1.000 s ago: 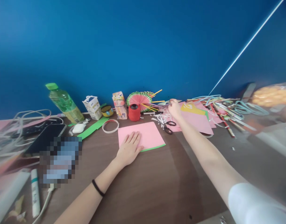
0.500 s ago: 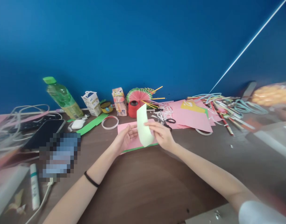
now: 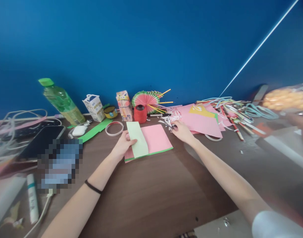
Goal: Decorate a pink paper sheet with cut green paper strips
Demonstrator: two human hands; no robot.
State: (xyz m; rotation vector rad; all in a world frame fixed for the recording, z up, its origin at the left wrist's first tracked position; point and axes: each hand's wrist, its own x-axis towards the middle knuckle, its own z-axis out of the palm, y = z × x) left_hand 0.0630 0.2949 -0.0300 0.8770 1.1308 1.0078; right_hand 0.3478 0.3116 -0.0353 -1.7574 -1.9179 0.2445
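Head view: the left hand [image 3: 121, 145] holds a pale-green paper strip [image 3: 138, 140] over the pink paper sheet [image 3: 158, 137]; the right hand [image 3: 183, 132] reaches just right of that sheet's far-right corner.
The step in hand seems to be steadying the strip while picking something up; the next move probably calls for a sure right-hand hold without shifting the strip. Left thumb and fingers pinch the strip, smooth and gently curled, above the sheet's left part. The right fingertips bend down beside crinkly white paper shreds [image 3: 175, 115]; I cannot tell whether they grip anything. The sheet lies flat, green along its near edge. Beyond it stands a pleated, rounded paper fan [image 3: 146, 100].
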